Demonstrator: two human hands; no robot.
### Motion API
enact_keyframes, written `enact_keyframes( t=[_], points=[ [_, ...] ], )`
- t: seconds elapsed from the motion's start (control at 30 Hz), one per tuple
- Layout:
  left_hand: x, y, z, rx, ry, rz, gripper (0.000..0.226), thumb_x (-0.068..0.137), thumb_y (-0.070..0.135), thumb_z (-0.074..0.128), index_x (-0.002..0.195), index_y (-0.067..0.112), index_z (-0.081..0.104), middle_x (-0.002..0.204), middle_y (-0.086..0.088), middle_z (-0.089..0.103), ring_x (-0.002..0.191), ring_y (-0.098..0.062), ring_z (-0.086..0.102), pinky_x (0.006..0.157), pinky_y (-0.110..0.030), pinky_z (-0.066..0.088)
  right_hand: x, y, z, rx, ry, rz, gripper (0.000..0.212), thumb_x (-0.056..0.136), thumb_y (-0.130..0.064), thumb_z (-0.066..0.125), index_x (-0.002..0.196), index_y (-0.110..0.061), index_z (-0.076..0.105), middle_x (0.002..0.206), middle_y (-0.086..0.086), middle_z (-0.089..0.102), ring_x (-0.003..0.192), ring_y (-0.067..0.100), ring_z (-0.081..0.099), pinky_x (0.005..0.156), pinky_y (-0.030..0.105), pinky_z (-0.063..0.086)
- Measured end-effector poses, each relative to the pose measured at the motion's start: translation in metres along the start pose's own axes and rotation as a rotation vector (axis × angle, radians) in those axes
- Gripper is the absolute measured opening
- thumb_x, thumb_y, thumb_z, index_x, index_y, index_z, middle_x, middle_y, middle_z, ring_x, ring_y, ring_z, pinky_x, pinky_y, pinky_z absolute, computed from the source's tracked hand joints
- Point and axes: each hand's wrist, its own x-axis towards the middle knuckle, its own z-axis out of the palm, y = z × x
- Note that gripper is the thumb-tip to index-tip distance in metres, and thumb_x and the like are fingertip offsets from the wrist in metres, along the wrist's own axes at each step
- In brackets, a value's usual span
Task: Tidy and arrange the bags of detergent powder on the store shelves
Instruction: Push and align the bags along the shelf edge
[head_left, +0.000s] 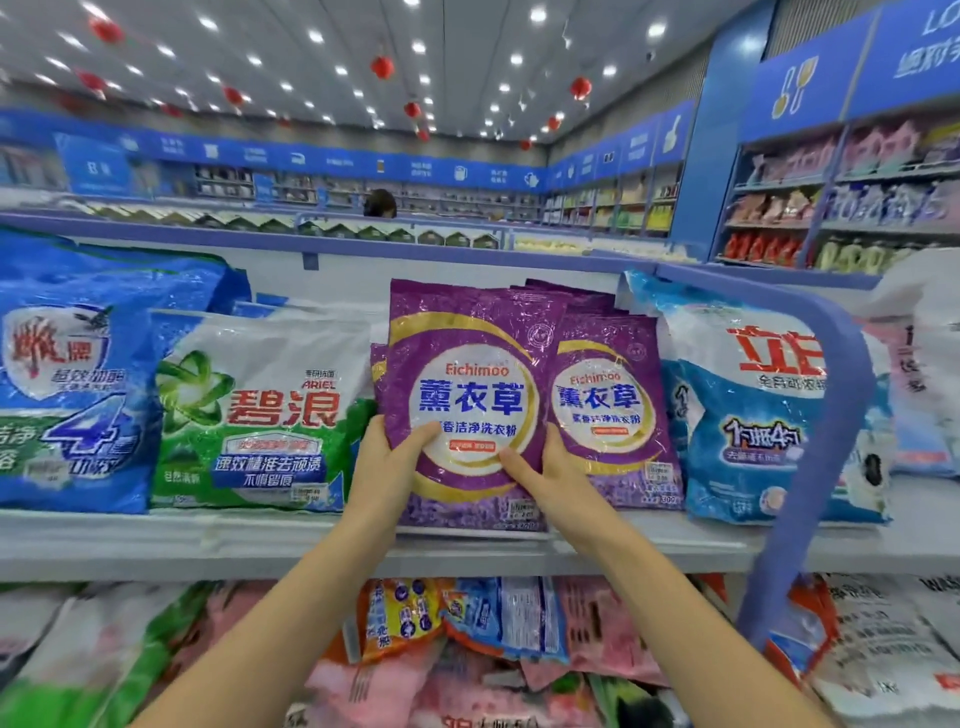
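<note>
Purple detergent bag (467, 405) stood upright at the near edge of the shelf (260, 535), just left of its twin bag (613, 405). My left grip (387, 457) and right grip (550, 470) each pinched a lower side, seemingly to square it label-forward.

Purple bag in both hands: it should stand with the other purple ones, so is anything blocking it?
Nothing visible does. The left hand and right hand hold the purple bag at the shelf front, directly beside the other purple bags.
</note>
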Motion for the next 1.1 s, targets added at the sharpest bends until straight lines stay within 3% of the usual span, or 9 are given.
enact_keyframes(
  t=[0.1, 0.2, 0.33, 0.43, 0.67, 0.8, 0.9, 0.97, 1.1],
  points=[
    [0.014, 0.007, -0.001, -0.046, 0.053, -0.024, 0.029, 0.087, 0.016, 0.063, 0.114, 0.018, 0.054, 0.104, -0.002, 0.068, 0.085, -0.017, 0.067, 0.06, -0.024, 0.052, 0.006, -0.003, 0.006, 0.002, -0.014, -0.033, 0.056, 0.093, -0.031, 0.054, 0.138, -0.024, 0.022, 0.126, -0.018, 0.046, 0.126, 0.005, 0.04, 0.11, 0.025, 0.026],
    [0.021, 0.009, -0.002, -0.043, 0.056, -0.019, 0.033, 0.088, 0.017, 0.062, 0.119, 0.017, 0.051, 0.104, -0.002, 0.068, 0.083, -0.016, 0.068, 0.057, -0.023, 0.054, 0.01, -0.008, 0.011, 0.011, -0.009, -0.026, 0.056, 0.096, -0.027, 0.05, 0.14, -0.024, 0.015, 0.115, -0.021, 0.037, 0.119, -0.001, 0.032, 0.093, 0.009, 0.026],
    [0.016, 0.002, -0.009, 0.059, 0.024, -0.004, 0.027, 0.092, 0.022, 0.057, 0.117, 0.021, 0.047, 0.108, 0.002, 0.064, 0.092, -0.015, 0.064, 0.074, -0.03, 0.053, 0.012, -0.003, 0.008, 0.032, -0.008, 0.016, 0.055, 0.094, -0.031, 0.053, 0.139, -0.021, 0.022, 0.128, -0.014, 0.045, 0.127, 0.008, 0.04, 0.105, 0.026, 0.032],
    [0.015, 0.0, -0.011, 0.154, 0.047, 0.011, 0.029, 0.094, 0.022, 0.054, 0.12, 0.021, 0.041, 0.112, 0.0, 0.059, 0.098, -0.019, 0.061, 0.084, -0.036, 0.051, 0.011, -0.004, 0.006, -0.015, 0.026, 0.04, 0.062, 0.094, -0.031, 0.054, 0.142, -0.018, 0.018, 0.135, -0.006, 0.044, 0.116, 0.008, 0.044, 0.097, 0.025, 0.038],
    [0.02, 0.0, -0.005, 0.268, -0.003, 0.096, 0.025, 0.097, 0.016, 0.05, 0.116, 0.024, 0.035, 0.117, -0.002, 0.057, 0.101, -0.02, 0.059, 0.084, -0.035, 0.051, 0.006, 0.0, 0.012, -0.224, 0.173, -0.099, 0.071, 0.093, -0.032, 0.056, 0.147, -0.015, 0.013, 0.144, 0.001, 0.038, 0.13, 0.014, 0.038, 0.108, 0.032, 0.035],
    [0.023, -0.004, -0.004, 0.328, 0.001, 0.129, 0.046, 0.095, 0.017, 0.053, 0.136, 0.015, 0.031, 0.131, -0.008, 0.052, 0.118, -0.025, 0.054, 0.097, -0.038, 0.046, -0.001, 0.0, 0.016, -0.638, 0.365, -0.324, 0.066, 0.091, -0.036, 0.057, 0.146, -0.017, 0.023, 0.149, 0.004, 0.027, 0.139, 0.017, 0.023, 0.114, 0.034, 0.024],
    [0.014, -0.005, -0.003, 0.642, 0.142, 0.364, 0.067, 0.091, 0.025, 0.059, 0.146, 0.013, 0.022, 0.145, -0.012, 0.034, 0.133, -0.023, 0.034, 0.106, -0.031, 0.029, -0.015, 0.003, 0.024, -0.86, 0.432, -0.476, 0.053, 0.093, -0.037, 0.053, 0.141, -0.02, 0.037, 0.149, 0.008, 0.03, 0.135, 0.023, 0.029, 0.109, 0.037, 0.028],
    [-0.003, -0.007, -0.002, 0.89, 0.207, 0.571, 0.069, 0.091, 0.039, 0.053, 0.146, 0.012, 0.023, 0.146, -0.015, 0.031, 0.135, -0.027, 0.03, 0.108, -0.038, 0.029, -0.024, 0.008, 0.031, -0.953, 0.47, -0.531, 0.048, 0.092, -0.039, 0.046, 0.136, -0.022, 0.041, 0.147, 0.009, 0.036, 0.131, 0.025, 0.034, 0.107, 0.041, 0.031],
    [-0.023, -0.025, -0.001, 1.2, 0.042, 0.698, 0.072, 0.092, 0.064, 0.016, 0.147, 0.019, 0.027, 0.151, -0.014, 0.03, 0.138, -0.03, 0.029, 0.109, -0.045, 0.028, -0.026, 0.026, 0.04, -1.116, 0.444, -0.439, 0.052, 0.091, -0.044, 0.036, 0.139, -0.024, 0.042, 0.147, 0.009, 0.039, 0.132, 0.025, 0.039, 0.108, 0.045, 0.022]
  ],
)
